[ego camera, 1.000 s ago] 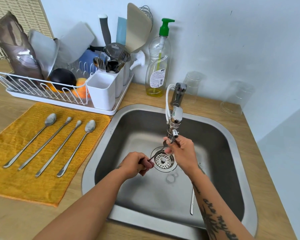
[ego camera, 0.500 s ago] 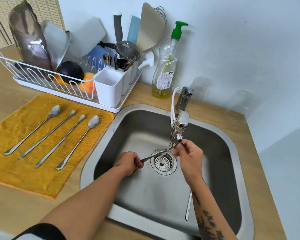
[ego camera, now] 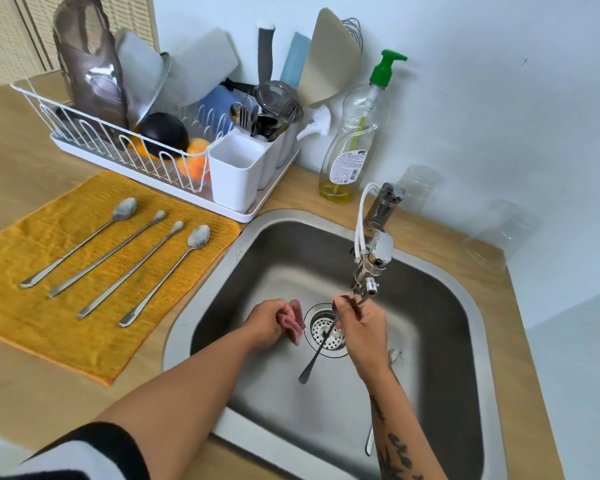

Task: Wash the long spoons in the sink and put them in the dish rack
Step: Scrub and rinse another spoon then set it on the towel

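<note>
A long spoon (ego camera: 321,344) is hanging tilted over the drain strainer (ego camera: 334,342) inside the sink (ego camera: 177,327), its bowl end up just under the faucet (ego camera: 374,261) nozzle and its handle tip pointing down toward the person. The right hand (ego camera: 362,327) is pinching it near the bowl with curled fingers. The left hand (ego camera: 265,322), just beside it, is gripping a pink scrubbing cloth (ego camera: 293,322), apart from the spoon. Another spoon (ego camera: 369,445) is lying on the sink floor, partly hidden by the right forearm. Four more long spoons (ego camera: 129,270) are lying side by side on a yellow towel (ego camera: 66,334), with the dish rack (ego camera: 94,133) standing behind it.
</note>
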